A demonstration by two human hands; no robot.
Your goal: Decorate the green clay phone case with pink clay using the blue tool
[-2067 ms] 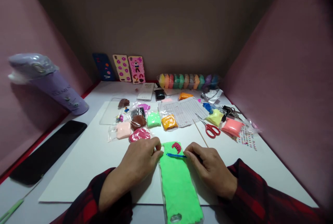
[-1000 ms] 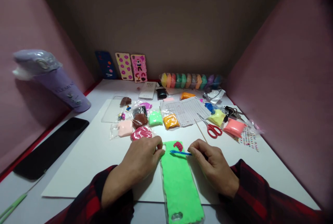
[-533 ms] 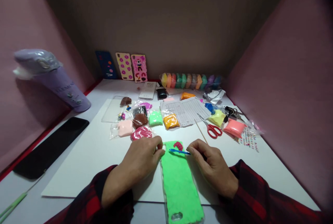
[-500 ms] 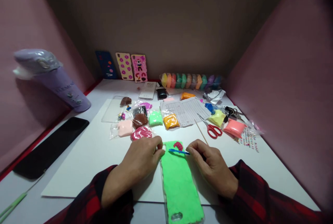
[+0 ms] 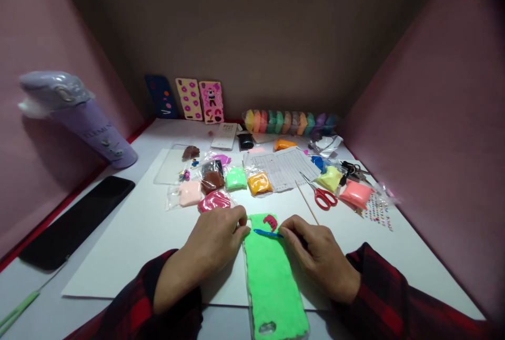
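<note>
A clear phone case [image 5: 272, 282] covered in bright green clay lies in front of me, its oval cutout at the near end. On its far end sits a small curved piece of dark pink clay [image 5: 270, 222] with notches. My left hand [image 5: 216, 240] pinches the case's far left edge between thumb and finger. In my right hand [image 5: 315, 250] is a thin blue clay modelling tool [image 5: 267, 233], gripped between thumb and fingers. Its tip points left over the green clay, just below the pink piece; whether it touches the clay I cannot tell.
Bagged clay lies beyond my hands, including pink [image 5: 215, 201], orange [image 5: 260, 183] and coral [image 5: 356, 194] packs. Red-handled scissors [image 5: 325, 199] and a wooden stick [image 5: 306, 202] rest at right. A phone [image 5: 79, 221] and leaning purple bottle [image 5: 98, 129] are left. Decorated cases [image 5: 188, 99] stand behind.
The blue tool's tip has shifted slightly left and nearer to me, with my right hand moving a little left. My left hand and the case stay in place.
</note>
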